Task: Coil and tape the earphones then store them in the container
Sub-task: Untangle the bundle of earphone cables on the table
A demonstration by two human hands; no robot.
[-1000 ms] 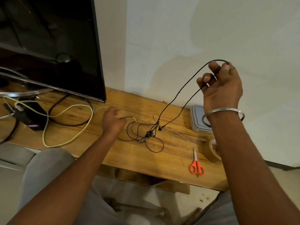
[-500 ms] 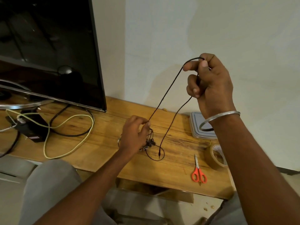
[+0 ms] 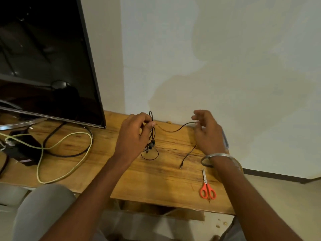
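Observation:
The black earphones (image 3: 151, 146) hang as a loose bundle from my left hand (image 3: 133, 136), which pinches the gathered loops just above the wooden table (image 3: 156, 181). From that pinch the cable (image 3: 172, 130) sags across to my right hand (image 3: 207, 133), which holds it lightly between thumb and fingers. Below the right hand the cable drops to the table and ends in the jack plug (image 3: 181, 166). The grey container (image 3: 225, 141) shows only as an edge behind my right hand. The tape roll (image 3: 240, 165) is almost hidden behind my right wrist.
Orange-handled scissors (image 3: 207, 188) lie near the table's front right edge. A large black TV (image 3: 43, 58) stands at the left, with a yellow cable (image 3: 69, 141), a black cable and a small black box (image 3: 22, 153) under it. A wall rises right behind the table.
My right hand came down from high in the air to table height, close to the left. My left hand picked up the bundle, and the long raised loop is now a short sag.

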